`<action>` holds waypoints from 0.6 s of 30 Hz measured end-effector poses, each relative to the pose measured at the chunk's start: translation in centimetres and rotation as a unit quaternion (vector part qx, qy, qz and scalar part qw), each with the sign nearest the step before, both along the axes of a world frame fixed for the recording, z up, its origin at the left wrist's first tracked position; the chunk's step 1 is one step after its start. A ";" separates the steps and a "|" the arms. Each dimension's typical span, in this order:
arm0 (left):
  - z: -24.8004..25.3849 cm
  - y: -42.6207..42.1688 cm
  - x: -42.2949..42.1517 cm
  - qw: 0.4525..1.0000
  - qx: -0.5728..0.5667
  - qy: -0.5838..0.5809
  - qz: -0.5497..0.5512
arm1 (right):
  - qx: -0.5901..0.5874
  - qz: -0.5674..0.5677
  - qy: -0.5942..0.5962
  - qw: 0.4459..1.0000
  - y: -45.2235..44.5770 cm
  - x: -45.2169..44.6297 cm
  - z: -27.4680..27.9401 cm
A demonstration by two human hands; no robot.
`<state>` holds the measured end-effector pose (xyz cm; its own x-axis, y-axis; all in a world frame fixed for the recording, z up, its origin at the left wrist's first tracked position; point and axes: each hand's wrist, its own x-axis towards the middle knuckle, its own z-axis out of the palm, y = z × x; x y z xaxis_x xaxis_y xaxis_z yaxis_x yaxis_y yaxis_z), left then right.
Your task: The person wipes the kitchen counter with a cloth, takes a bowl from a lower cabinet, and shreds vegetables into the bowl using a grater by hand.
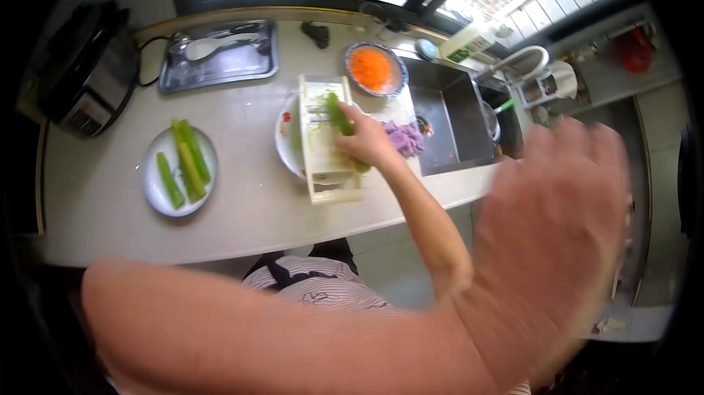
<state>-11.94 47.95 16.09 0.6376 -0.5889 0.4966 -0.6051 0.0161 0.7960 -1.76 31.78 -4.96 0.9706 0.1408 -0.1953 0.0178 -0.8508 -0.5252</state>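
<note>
My right hand (pixel 363 138) is closed around a celery stalk (pixel 339 112), pressing it on a white grater (pixel 320 149). The grater lies over a white plate (pixel 285 138) with a red pattern, and bits of green cling to its face. My left hand (pixel 554 226) is raised close to the camera at the right, its back toward me, somewhat blurred. Its fingers look stretched out, with nothing visible in them. The left forearm crosses the bottom of the view. More green stalks (pixel 192 164) lie on a small white plate (pixel 158 200) at the left.
A bowl of shredded carrot (pixel 370 68) stands behind the grater. A purple cloth (pixel 405 138) lies beside the sink (pixel 447 120). A metal tray (pixel 172 79) with utensils and an electric cooker (pixel 88 72) occupy the back left. The counter's front edge (pixel 198 257) runs before my body.
</note>
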 end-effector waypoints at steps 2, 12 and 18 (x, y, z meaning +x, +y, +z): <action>-3.7 -0.2 2.3 0.990 -0.037 0.050 0.123 | 0.174 -0.053 0.038 0.983 -1.1 -0.5 -0.2; -30.3 -3.6 9.2 0.850 0.065 0.193 0.485 | 0.011 -0.008 -0.017 1.000 -0.2 -3.6 1.3; -28.7 -3.0 8.7 0.868 -0.012 0.317 0.383 | -0.156 0.088 -0.055 0.982 0.3 -4.7 0.9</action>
